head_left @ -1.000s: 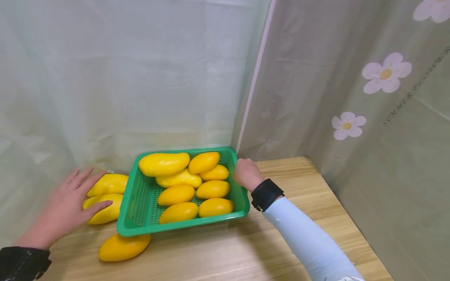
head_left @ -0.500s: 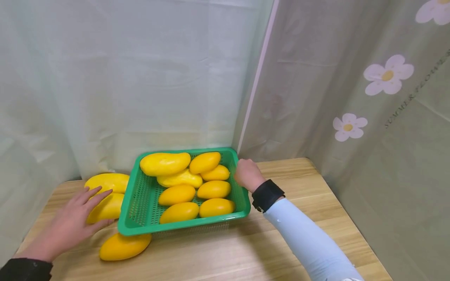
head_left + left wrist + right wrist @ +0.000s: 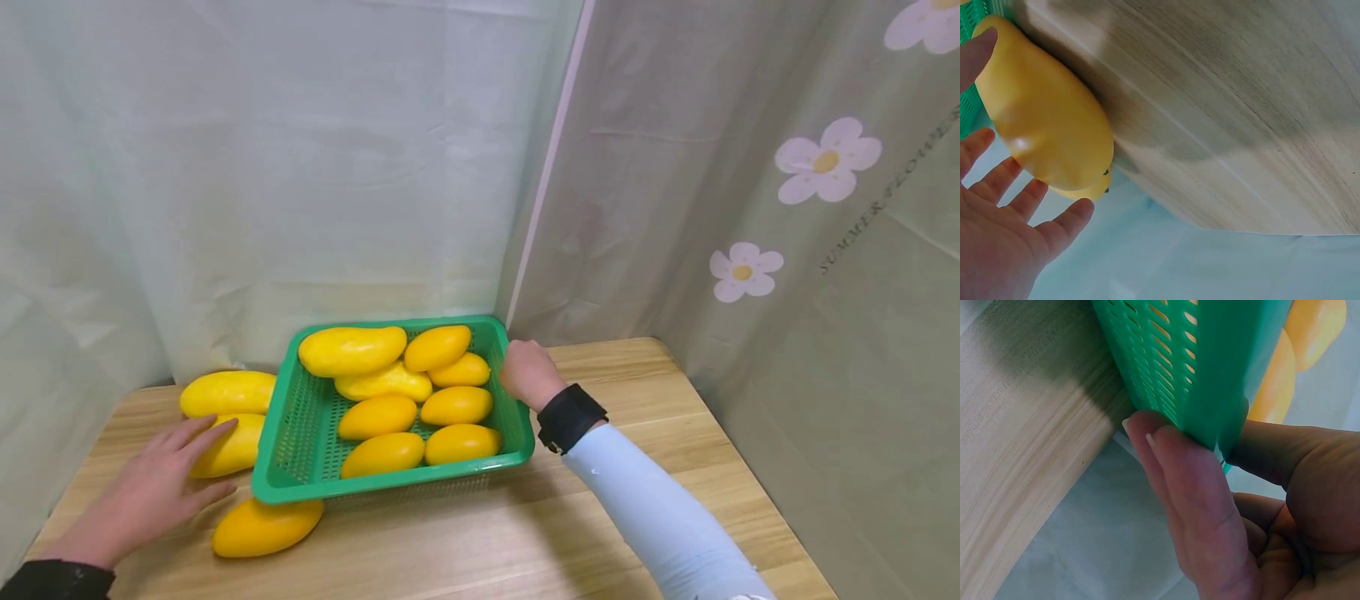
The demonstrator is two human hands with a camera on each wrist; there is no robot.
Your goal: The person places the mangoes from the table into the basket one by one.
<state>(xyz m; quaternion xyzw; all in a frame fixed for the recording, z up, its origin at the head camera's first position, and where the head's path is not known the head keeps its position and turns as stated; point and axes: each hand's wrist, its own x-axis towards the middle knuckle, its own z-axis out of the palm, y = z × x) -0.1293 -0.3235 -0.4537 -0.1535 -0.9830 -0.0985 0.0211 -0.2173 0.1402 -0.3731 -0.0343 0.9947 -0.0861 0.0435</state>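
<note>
In the head view my left hand [image 3: 146, 492] is at the near large yellow fruit [image 3: 232, 447], left of the green basket. Its fingers are spread and overlap that fruit's left end. In the left wrist view the fruit [image 3: 1054, 112] lies between the thumb and the loosely bent fingers. A second large yellow fruit [image 3: 227, 393] rests just behind it. My right hand [image 3: 529, 372] grips the basket's [image 3: 352, 482] right rim. The right wrist view has the thumb on the inner side of the rim and fingers against the perforated outer wall [image 3: 1160, 362].
Several mangoes [image 3: 377, 417] and two larger yellow fruits [image 3: 352, 351] sit in the basket. Another mango [image 3: 267, 527] lies on the wooden table [image 3: 420, 550] under the basket's front left corner. Pale curtains [image 3: 360, 167] hang behind and to the right.
My left hand has come down and nearer, from above both large fruits to beside the near one. The right hand has stayed on the basket rim.
</note>
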